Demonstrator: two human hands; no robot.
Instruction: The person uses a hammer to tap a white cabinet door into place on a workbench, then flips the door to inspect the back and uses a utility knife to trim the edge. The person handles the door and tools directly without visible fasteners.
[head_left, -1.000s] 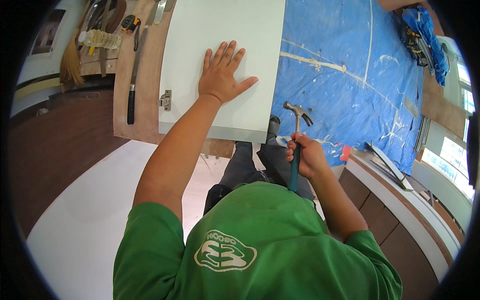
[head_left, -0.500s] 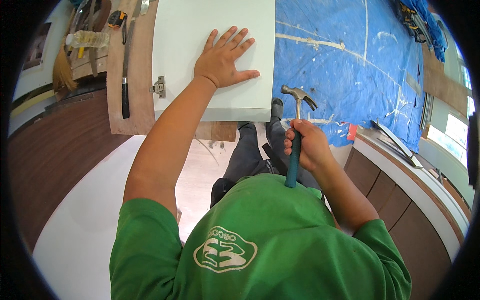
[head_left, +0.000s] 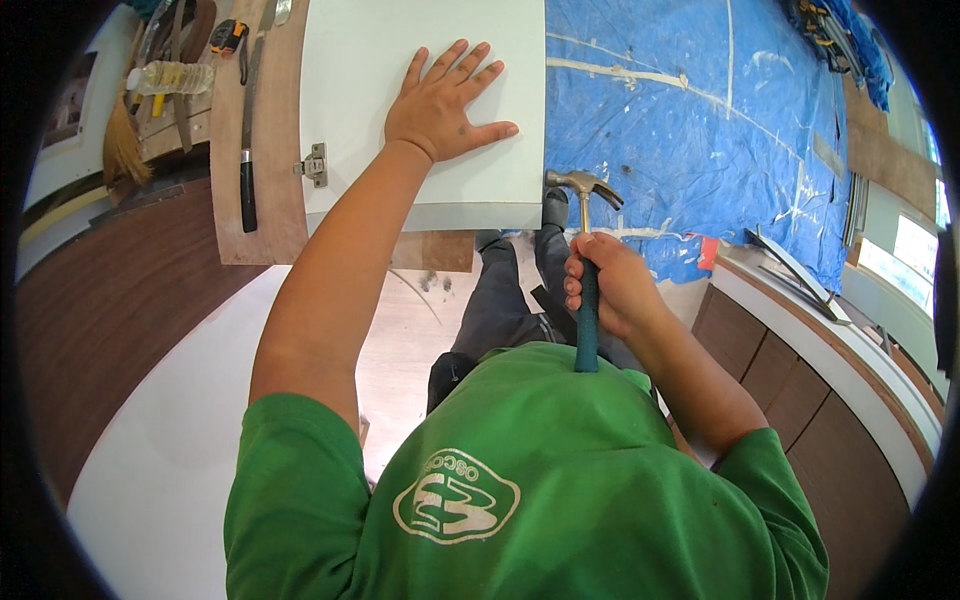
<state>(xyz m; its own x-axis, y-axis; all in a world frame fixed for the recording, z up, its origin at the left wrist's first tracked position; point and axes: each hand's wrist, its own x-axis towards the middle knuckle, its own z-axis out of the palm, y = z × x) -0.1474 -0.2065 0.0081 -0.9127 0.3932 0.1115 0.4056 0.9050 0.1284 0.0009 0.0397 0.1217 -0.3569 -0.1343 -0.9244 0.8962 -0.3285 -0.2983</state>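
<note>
A white cabinet door panel (head_left: 350, 80) lies flat on a wooden bench, with a metal hinge (head_left: 316, 166) fixed near its left edge. My left hand (head_left: 435, 115) rests on the panel, palm down and fingers spread. In my right hand (head_left: 612, 280) is a claw hammer (head_left: 588, 300), gripped round its dark green handle. The hammer's head points away from me, its striking face close to the panel's right edge and its claw to the right. Whether the face touches that edge I cannot tell.
Left of the panel, the bench (head_left: 226, 185) holds a black-handled saw (head_left: 249, 190) and a tape measure (head_left: 228, 38). Beyond are a plastic bottle (head_left: 170, 78) and a straw brush (head_left: 124, 140). A blue sheet (head_left: 680, 130) covers the floor at right. A white-topped ledge (head_left: 790, 305) runs along the right.
The hammer has shifted slightly left, bringing its head closer to the panel's right edge. My left hand stays spread on the panel. The whole view has shifted a little.
</note>
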